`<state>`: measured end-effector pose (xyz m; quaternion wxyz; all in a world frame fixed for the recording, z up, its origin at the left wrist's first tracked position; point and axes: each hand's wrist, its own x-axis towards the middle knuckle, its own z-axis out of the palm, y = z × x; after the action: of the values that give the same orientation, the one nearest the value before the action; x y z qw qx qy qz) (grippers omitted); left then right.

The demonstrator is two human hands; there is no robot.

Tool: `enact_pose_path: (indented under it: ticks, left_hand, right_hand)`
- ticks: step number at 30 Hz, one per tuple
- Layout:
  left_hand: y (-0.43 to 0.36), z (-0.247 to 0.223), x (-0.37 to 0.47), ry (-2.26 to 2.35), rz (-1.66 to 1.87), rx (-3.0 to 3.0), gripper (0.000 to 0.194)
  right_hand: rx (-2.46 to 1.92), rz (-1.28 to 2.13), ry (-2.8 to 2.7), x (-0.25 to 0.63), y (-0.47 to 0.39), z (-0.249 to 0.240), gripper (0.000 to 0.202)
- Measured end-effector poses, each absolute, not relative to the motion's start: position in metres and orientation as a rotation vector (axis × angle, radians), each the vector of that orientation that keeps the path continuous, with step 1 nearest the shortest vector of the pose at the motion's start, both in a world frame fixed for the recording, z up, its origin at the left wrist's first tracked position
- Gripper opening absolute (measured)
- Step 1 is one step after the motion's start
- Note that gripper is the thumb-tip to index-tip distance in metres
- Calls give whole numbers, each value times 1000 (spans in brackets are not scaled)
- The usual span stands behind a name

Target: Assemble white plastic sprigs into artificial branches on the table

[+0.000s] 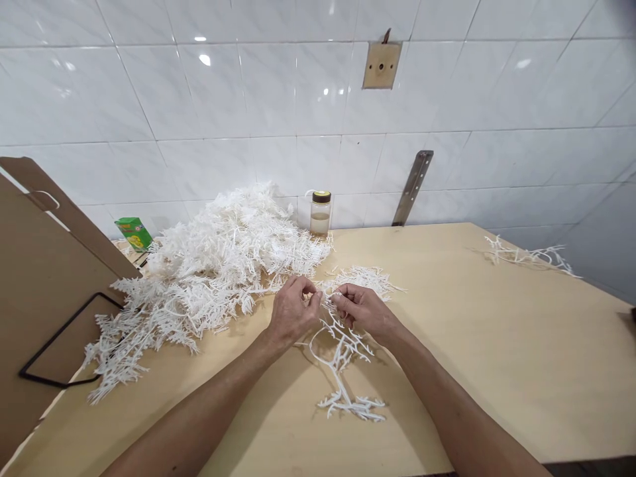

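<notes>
the left hand (297,310) and the right hand (365,310) both pinch the top of a white branched sprig (342,358), fingertips nearly meeting. the sprig hangs toward the table (497,344), to the right of the big white pile (223,258). behind the pile's right edge stands a jar (320,215); a green box (134,233) sits at its left.

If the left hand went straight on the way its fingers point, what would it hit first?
Most likely the fingertips of the right hand, facing the left hand above the white branch; depth is unclear from this one view.
</notes>
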<state>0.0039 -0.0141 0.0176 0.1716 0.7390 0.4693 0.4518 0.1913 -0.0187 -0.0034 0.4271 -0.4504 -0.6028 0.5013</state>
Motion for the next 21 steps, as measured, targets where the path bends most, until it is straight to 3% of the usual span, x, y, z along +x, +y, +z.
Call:
enact_pose_path:
  ticks: [7,14,21]
  left_hand:
    - [-13,24,4,1314,1117,1875,9]
    - [-11,24,4,1205,871,1498,28]
    - [-8,13,6,1273,912,1334,30]
  right_hand:
    - [-1099,1284,-1520,192,-18,-3,42]
    - [-1056,1310,-1515,190,-20,1,40]
    - [-1263,1152,-1565,190,-19,-4,35]
